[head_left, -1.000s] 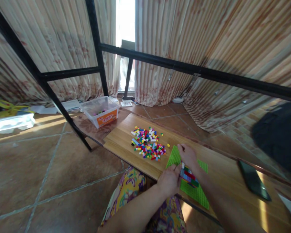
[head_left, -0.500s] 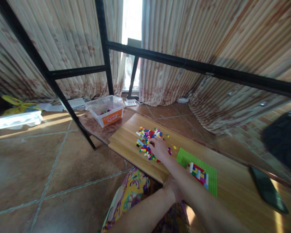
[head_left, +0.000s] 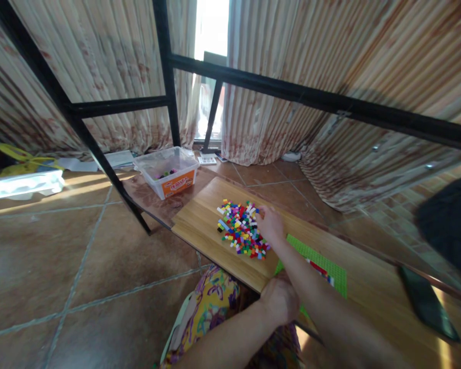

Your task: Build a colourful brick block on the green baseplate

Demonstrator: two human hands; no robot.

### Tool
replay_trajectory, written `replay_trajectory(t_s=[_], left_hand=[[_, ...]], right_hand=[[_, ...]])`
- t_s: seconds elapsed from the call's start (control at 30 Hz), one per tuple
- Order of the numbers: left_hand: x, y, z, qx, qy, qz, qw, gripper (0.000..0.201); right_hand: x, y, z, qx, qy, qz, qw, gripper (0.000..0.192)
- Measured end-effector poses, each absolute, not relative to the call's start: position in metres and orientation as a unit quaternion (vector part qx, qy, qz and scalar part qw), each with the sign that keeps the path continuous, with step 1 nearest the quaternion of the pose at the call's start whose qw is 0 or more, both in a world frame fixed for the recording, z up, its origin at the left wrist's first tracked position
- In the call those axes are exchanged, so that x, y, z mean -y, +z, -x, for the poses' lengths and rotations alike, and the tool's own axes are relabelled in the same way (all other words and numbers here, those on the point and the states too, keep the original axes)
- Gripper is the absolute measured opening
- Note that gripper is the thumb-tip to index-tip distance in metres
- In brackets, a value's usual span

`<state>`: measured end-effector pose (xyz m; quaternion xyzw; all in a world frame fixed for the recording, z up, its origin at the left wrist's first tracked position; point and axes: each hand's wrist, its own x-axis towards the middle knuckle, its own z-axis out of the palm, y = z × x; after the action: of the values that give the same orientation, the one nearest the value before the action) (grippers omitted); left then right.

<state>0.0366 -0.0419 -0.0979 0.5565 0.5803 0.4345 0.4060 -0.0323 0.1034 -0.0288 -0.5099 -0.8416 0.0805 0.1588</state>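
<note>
Reaching into the brick pile (head_left: pixel 242 231) at frame centre, the right hand (head_left: pixel 271 223) curls loosely over its edge, its grip unclear; the left hand (head_left: pixel 280 302), fisted, rests by the green baseplate (head_left: pixel 330 264), where only a small build (head_left: pixel 319 269) stands on the counter (head_left: pixel 200 225), most bricks unplaced.

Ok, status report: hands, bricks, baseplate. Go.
Right hand at far edge of loose brick pile, grip unclear. Left hand closed at table's near edge, by green baseplate. Right forearm crosses the small build.
</note>
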Motion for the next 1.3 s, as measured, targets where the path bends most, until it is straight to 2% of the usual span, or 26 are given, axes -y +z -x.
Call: replay_trajectory(t_s=[0.3,0.63,0.77,0.97,1.3], left_hand=[[0.041,-0.093,-0.028,-0.563,0.379,-0.649,0.343,0.031],[0.043,-0.083,-0.021,-0.554,0.363,-0.686,0.301,0.031],[0.044,-0.079,-0.019,-0.572,0.345,-0.689,0.283,0.033],[0.044,-0.078,-0.019,-0.566,0.349,-0.69,0.284,0.033],[0.042,-0.079,-0.02,-0.568,0.352,-0.684,0.292,0.035]], right_hand=[[-0.123,-0.038,0.044,0.871,0.08,0.478,0.076,0.039],[-0.115,-0.031,0.025,0.914,0.093,0.391,0.057,0.02],[-0.118,-0.029,0.014,0.909,0.102,0.403,0.026,0.021],[-0.127,-0.03,0.023,0.876,0.07,0.474,0.055,0.033],[-0.129,-0.038,0.038,0.871,0.099,0.476,0.066,0.027]])
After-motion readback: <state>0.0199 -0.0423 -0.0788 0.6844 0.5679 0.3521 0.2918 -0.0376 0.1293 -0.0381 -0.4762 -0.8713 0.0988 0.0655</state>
